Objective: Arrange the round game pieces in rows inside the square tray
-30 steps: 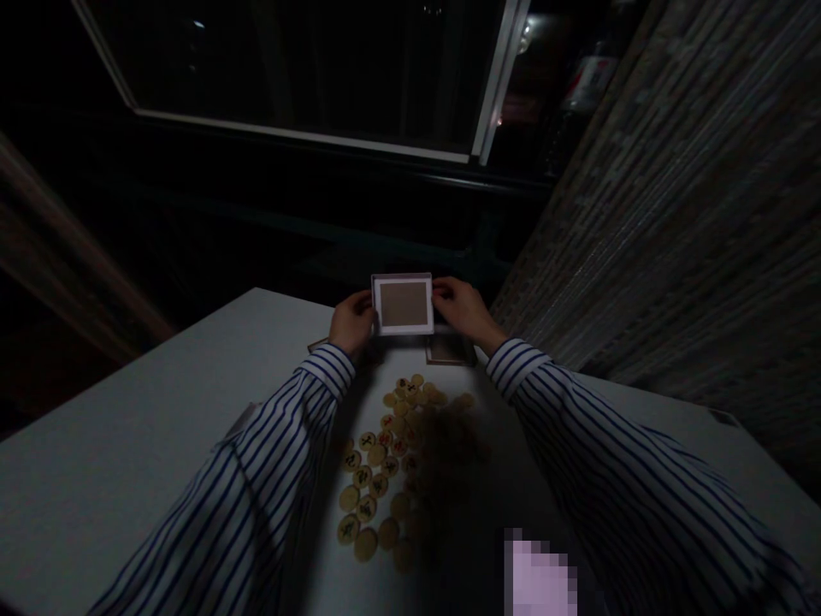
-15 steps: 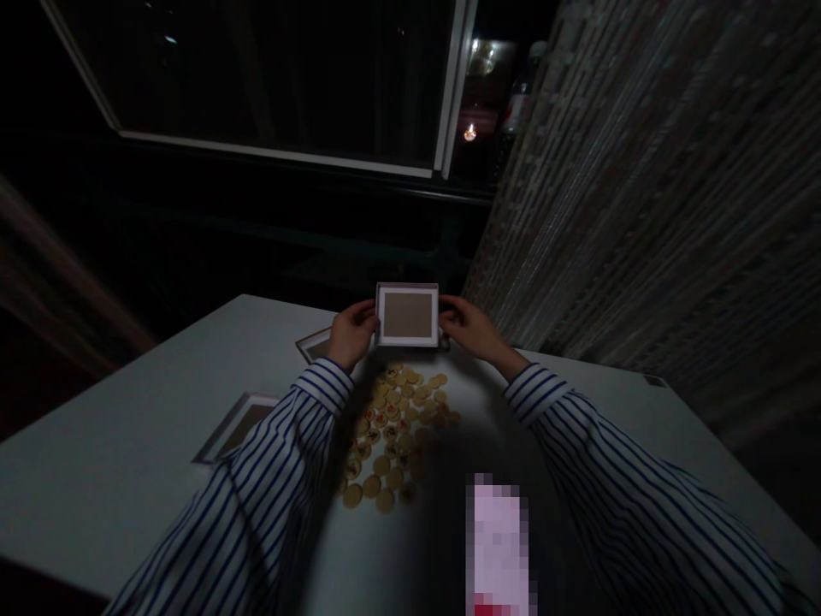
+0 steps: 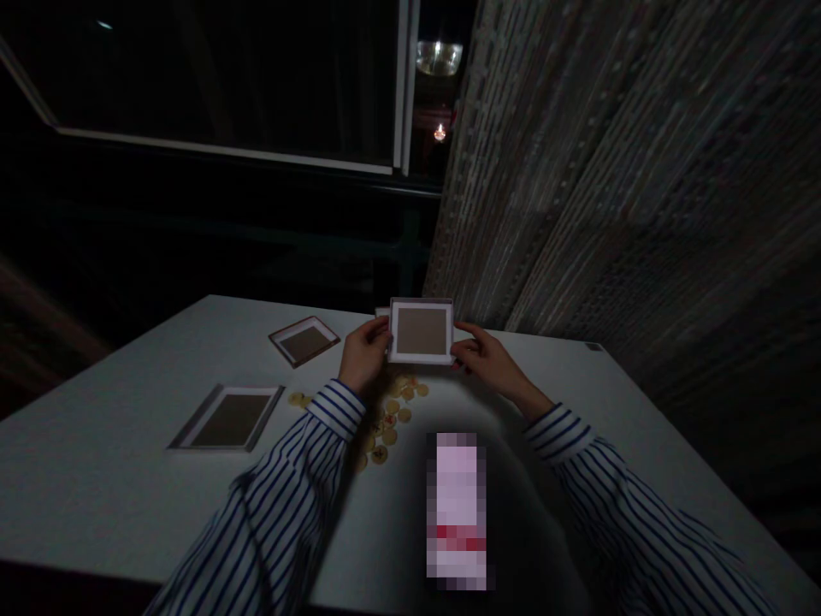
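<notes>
Both my hands hold up a small shallow open box (image 3: 422,332), tilted so its pale rim and brown-grey bottom face me. My left hand (image 3: 364,355) closes on its left side. The fingers of my right hand (image 3: 491,361) grip the right side, index finger stretched along the edge. Below, on the table, lie several round wooden Chinese chess pieces (image 3: 389,419), some with red or dark characters. A few more pieces (image 3: 297,399) show left of my sleeve; the sleeve hides others. A pale edge of something (image 3: 381,311) peeks out behind the held box.
Two more shallow trays, one brown-rimmed (image 3: 304,340) and one grey-rimmed (image 3: 231,417), lie to the left on the white table (image 3: 121,479). A pixelated pinkish-white patch (image 3: 457,488) covers something near me. String curtains (image 3: 545,154) hang at the right, by a dark window (image 3: 244,77).
My view has swung right. Both hands have carried the box rightward over the table, uncovering the left trays. More of the pieces are now behind my left arm.
</notes>
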A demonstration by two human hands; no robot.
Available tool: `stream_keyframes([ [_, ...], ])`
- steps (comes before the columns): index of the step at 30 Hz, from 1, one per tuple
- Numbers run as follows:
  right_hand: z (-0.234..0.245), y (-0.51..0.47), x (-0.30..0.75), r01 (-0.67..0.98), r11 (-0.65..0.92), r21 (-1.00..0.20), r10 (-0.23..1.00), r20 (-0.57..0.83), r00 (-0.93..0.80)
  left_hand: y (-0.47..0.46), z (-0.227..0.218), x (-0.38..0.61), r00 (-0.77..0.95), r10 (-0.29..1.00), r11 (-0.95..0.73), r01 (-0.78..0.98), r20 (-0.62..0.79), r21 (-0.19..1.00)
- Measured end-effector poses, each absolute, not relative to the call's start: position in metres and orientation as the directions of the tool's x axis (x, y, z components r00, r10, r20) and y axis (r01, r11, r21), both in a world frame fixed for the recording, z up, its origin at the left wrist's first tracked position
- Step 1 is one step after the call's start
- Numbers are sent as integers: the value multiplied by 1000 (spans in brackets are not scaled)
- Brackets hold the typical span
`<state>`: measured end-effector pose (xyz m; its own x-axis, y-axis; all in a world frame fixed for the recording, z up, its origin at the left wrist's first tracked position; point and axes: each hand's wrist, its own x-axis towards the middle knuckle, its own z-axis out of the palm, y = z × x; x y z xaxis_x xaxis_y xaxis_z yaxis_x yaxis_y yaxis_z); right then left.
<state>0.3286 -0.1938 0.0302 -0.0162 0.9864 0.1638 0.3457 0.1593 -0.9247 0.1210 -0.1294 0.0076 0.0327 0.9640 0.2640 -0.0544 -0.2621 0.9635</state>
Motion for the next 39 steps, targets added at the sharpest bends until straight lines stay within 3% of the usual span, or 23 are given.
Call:
stream_keyframes([
  [10,0,-239,357,299,100,-949,982,143,126,-171,-14,156,150,939,-323,66,310,944],
  [25,-64,-257,386,229,-11,-973,956,57,287,-200,-69,182,233,946,-277,226,224,934],
  [31,-74,-260,396,396,-45,-917,964,64,258,-206,-79,185,341,922,-259,191,183,947],
  [39,-70,-268,387,653,-17,-757,960,169,222,-209,-82,185,383,913,-268,310,137,912],
])
